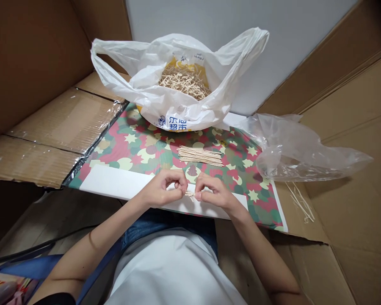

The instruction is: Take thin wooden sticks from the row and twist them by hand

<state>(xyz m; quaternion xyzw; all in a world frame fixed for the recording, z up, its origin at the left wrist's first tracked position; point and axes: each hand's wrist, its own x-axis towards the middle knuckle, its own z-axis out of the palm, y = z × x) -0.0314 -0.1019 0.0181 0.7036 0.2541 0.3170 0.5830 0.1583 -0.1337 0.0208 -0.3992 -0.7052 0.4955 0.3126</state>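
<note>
My left hand (pixel 168 188) and my right hand (pixel 214 191) meet above the front edge of the patterned board, both closed in a pinch. Between their fingertips is a small pale twisted strand (pixel 190 194), gripped at either end. Its exact shape is partly covered by my fingers. Just beyond my hands lies a bundle of thin pale strands (pixel 200 156), side by side on the board. Farther back stands a white plastic shopping bag (pixel 190 111), its mouth wide and its handles spread. Many short pale pieces (pixel 186 80) fill it.
The camouflage-patterned board (pixel 146 156) has a white strip (pixel 111 180) along its front. At right rests a crumpled see-through plastic bag (pixel 305 148), with a few loose strands (pixel 301 201) below it on cardboard. Cardboard walls (pixel 362 169) rise on both sides.
</note>
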